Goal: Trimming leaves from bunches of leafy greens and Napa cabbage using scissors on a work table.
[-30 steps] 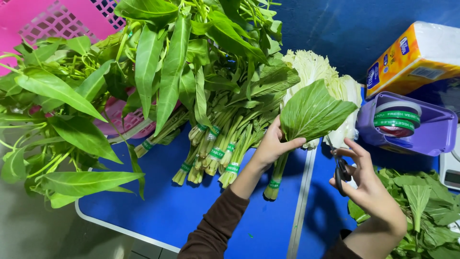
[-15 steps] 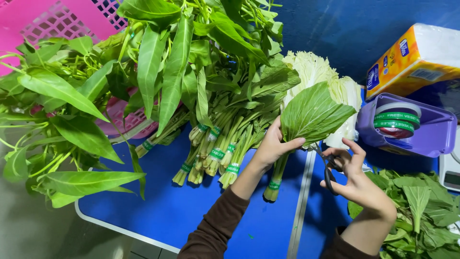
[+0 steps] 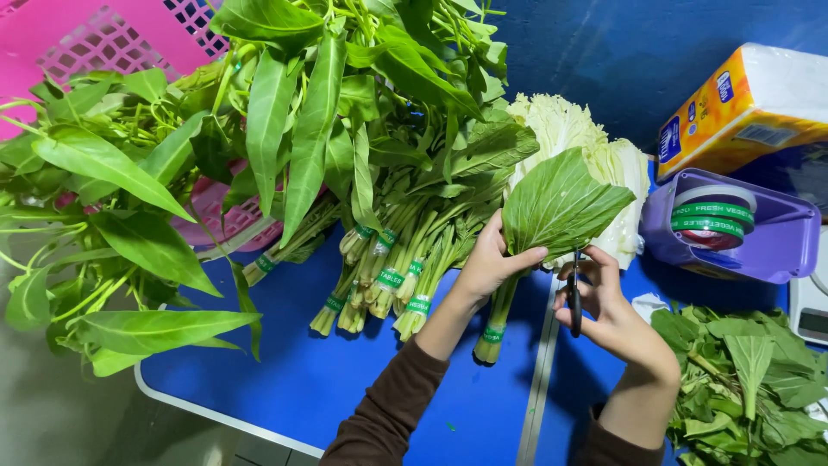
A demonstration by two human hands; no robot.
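fingers [image 3: 517, 256] of the left hand [image 3: 487, 263] are wrapping around the stems of a bundle of leafy greens [image 3: 552, 211], gripping it just under the broad leaf, while the stem end with its green band is resting low on the blue bench [image 3: 293, 380]. the right hand [image 3: 608, 306] is closing around a pair of dark scissors [image 3: 573, 298], thumb and fingers through the handles, with the blades pointing down and sitting just beside the bundle's stalk; whether the blades are parted is too small to tell. both forearms are wearing brown sleeves.

just left of the held bundle, several more banded bunches [image 3: 388, 276] are lying side by side on the bench, cut ends toward the person. behind the bundle, a pale napa cabbage [image 3: 595, 147] is lying against the blue backdrop. to the right of that, a purple tape dispenser [image 3: 759, 237] is carrying a green roll of tape [image 3: 714, 216], and an orange and white pack of tissue [image 3: 746, 99] is standing behind it. loose trimmed leaves [image 3: 746, 380] are piling up near the right wrist. far left, long-leaved greens [image 3: 129, 216] are spilling out of a pink basket [image 3: 78, 34].
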